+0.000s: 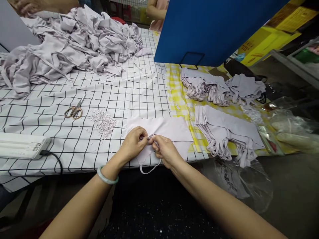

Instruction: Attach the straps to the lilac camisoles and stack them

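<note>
A pale lilac cloth piece point(171, 127) lies flat at the table's front edge, with a thin strap loop hanging below it. My left hand point(134, 142) pinches a bit of the strap near the cloth's lower edge. Close against it, my right hand point(165, 149) has its fingers closed on the same strap. A small dark thing shows between the fingertips, too small to make out. Left of the cloth lies a heap of small fabric snippets point(103, 122). Scissors with copper-coloured handles point(74, 111) rest farther left.
A large pile of lilac cloth point(82, 43) covers the back left. Stacked cloth pieces point(226, 127) lie on a yellow checked cloth point(175, 86) at right. A blue board point(199, 30) stands behind. A white power bank point(23, 146) with a cable sits left. Other people's arms show behind.
</note>
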`<state>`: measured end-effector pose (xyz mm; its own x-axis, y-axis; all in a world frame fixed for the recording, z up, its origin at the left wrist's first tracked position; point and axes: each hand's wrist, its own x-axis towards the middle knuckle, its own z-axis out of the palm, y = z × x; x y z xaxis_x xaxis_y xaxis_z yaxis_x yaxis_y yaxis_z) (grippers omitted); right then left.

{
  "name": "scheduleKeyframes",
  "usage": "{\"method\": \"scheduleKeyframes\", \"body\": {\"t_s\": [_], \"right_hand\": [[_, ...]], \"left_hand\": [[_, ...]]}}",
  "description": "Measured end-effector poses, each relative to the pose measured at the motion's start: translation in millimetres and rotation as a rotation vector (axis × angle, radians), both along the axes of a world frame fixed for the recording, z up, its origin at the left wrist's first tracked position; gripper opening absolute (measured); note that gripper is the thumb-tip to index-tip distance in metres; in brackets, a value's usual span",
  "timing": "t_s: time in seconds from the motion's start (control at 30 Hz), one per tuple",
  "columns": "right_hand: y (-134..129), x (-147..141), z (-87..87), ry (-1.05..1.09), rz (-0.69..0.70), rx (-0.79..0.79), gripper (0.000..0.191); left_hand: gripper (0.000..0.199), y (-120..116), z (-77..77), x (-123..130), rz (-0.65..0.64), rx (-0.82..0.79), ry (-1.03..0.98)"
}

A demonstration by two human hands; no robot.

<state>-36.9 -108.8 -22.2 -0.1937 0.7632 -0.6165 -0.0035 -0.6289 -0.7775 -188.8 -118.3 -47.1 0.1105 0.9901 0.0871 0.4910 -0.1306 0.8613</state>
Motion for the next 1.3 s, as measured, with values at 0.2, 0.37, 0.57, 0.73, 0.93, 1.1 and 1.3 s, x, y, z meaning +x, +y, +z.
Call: {"method": "scheduleKeyframes", "body": {"t_s": [0.2, 0.37, 0.57, 0.73, 0.93, 1.1, 1.3], "right_hand": [[-1.6, -1.2, -0.5, -0.009, 0.048, 0.028, 0.014], [-4.4, -4.7, -3.8, 0.005, 0.051, 0.028, 0.016], [-1.4, -1.3, -2.4, 0.013, 0.022, 0.026, 0.014], [0.0, -1.9, -1.2, 0.005, 0.018, 0.013, 0.013], [0.5, -2.4, 2.0, -0.02, 0.047, -0.001, 0.012], [-2.5, -8.0, -1.0, -0.02, 0.058, -0.036, 0.015], [-15.5, 4.7, 8.7, 0.114, 0.139, -0.101, 0.019]], "left_hand": [[0.01, -0.3, 2.5, -0.4, 0.002, -0.009, 0.007], [0.011, -0.1, 2.8, -0.6, 0.004, -0.031, -0.013], [0.009, 0.7, 1.4, -1.5, 0.003, -0.025, -0.041], [0.009, 0.8, 1.0, -1.9, -0.012, -0.019, -0.03], [0.01, 0.1, 1.1, -1.5, -0.021, -0.024, -0.028], [0.012, -0.2, 2.0, -1.3, -0.02, -0.015, -0.037], [0.012, -1.3, -2.3, -1.6, 0.001, 0.015, -0.006]]}}
